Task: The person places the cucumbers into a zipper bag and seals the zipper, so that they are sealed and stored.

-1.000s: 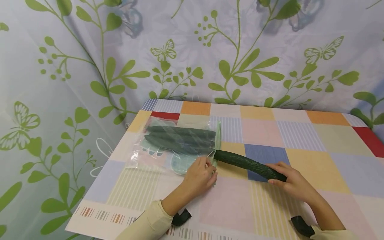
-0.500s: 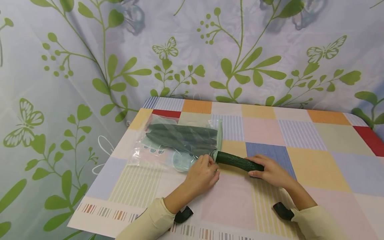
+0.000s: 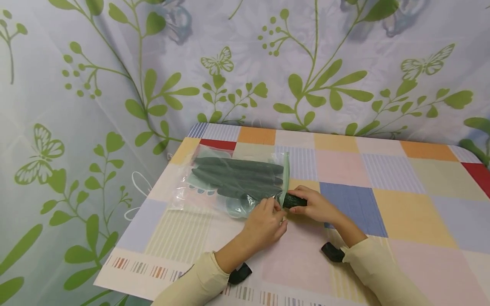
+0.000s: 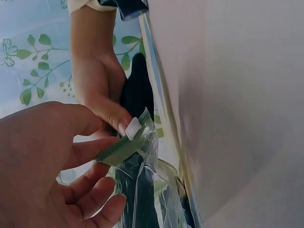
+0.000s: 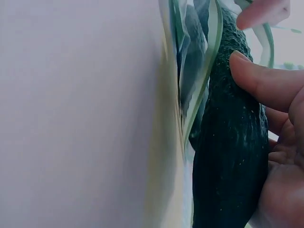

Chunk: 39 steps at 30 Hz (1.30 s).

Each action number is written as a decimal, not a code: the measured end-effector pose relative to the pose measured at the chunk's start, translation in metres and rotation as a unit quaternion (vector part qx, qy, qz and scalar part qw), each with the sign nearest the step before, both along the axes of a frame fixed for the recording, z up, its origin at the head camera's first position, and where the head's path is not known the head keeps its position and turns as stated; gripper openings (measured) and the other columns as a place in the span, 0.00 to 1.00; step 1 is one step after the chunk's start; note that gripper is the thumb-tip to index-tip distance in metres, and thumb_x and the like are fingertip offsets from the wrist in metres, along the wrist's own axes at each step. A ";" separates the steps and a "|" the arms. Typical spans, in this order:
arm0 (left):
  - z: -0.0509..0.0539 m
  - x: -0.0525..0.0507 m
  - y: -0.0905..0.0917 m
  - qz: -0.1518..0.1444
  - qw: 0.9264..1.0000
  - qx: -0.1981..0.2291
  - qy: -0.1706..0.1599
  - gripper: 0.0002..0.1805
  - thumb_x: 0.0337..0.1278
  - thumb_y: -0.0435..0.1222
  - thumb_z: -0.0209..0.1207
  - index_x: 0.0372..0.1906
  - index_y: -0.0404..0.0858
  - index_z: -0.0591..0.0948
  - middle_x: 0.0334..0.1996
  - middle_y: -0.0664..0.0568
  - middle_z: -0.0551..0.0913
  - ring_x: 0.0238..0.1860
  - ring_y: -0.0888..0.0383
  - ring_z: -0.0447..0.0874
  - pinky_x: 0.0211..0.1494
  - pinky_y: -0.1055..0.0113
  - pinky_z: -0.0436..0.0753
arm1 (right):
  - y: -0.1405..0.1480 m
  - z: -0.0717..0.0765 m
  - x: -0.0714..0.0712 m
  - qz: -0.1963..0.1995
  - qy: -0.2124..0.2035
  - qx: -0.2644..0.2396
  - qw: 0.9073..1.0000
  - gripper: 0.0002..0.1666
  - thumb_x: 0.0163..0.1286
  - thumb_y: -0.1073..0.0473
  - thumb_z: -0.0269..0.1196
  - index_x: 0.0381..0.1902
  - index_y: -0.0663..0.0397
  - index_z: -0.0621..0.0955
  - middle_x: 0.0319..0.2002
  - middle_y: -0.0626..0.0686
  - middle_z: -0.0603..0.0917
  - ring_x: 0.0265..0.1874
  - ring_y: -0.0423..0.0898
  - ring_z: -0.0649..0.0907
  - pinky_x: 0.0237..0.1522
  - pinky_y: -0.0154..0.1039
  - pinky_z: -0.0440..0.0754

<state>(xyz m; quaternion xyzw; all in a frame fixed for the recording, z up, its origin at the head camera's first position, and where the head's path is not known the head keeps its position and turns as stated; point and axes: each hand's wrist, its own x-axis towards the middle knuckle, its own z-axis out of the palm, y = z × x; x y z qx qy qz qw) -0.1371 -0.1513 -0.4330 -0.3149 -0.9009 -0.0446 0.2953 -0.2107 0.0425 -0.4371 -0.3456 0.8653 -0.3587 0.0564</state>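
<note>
A clear zip bag (image 3: 286, 172) with a green rim lies on its side on the table, several dark green cucumbers (image 3: 239, 166) inside. My left hand (image 3: 264, 223) pinches the near corner of its mouth, beside a white zip slider (image 4: 133, 128) in the left wrist view. One more cucumber (image 3: 296, 200) runs through the mouth, mostly in the bag. My right hand (image 3: 315, 206) grips its outer end, close to the rim. Thumb and fingers lie around its dark, bumpy skin (image 5: 232, 152) in the right wrist view.
A patchwork-patterned cloth (image 3: 405, 204) covers the table. Behind and to the left hangs a curtain (image 3: 245, 55) with green leaves and butterflies. Black wrist-worn pieces (image 3: 332, 252) sit under both forearms, close to the tabletop.
My right hand has moved left with the cucumber, which has slid from mostly outside the bag to mostly inside. My left hand keeps its hold at the bag's mouth.
</note>
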 end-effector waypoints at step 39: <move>-0.008 -0.001 0.000 -0.024 0.998 0.020 -0.053 0.07 0.47 0.41 0.63 0.31 0.43 0.85 0.32 0.51 0.74 0.31 0.58 0.69 0.33 0.71 0.71 | 0.048 0.033 -0.011 0.043 -0.211 0.165 0.963 0.26 0.55 0.56 0.66 0.46 0.68 0.75 0.31 0.54 0.82 0.28 0.47 0.80 0.31 0.41 0.78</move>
